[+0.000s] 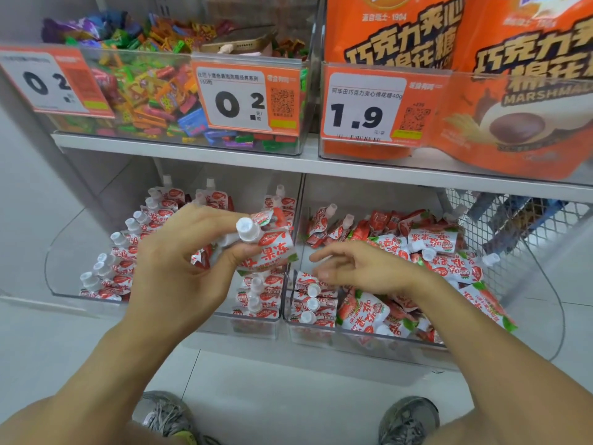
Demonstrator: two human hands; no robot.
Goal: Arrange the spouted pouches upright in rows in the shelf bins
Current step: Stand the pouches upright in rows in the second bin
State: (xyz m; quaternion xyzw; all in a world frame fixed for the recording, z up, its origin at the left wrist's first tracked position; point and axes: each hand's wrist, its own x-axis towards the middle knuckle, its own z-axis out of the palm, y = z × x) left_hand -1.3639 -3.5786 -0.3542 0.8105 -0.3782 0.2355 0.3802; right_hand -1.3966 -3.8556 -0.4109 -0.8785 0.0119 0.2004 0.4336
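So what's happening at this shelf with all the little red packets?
A person is tidying spouted pouches into two clear bins on the lower shelf. The left hand grips one pouch above the left bin, where pouches already stand upright in rows. The right hand, fingers relaxed and holding nothing, hovers over the right bin. That bin has only a short upright row at its left edge; the rest lie in a loose heap.

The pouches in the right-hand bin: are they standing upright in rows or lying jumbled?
Mostly jumbled: the pouches in the right bin lie at mixed angles, spouts pointing different ways. Only a short row at its front left stands upright.
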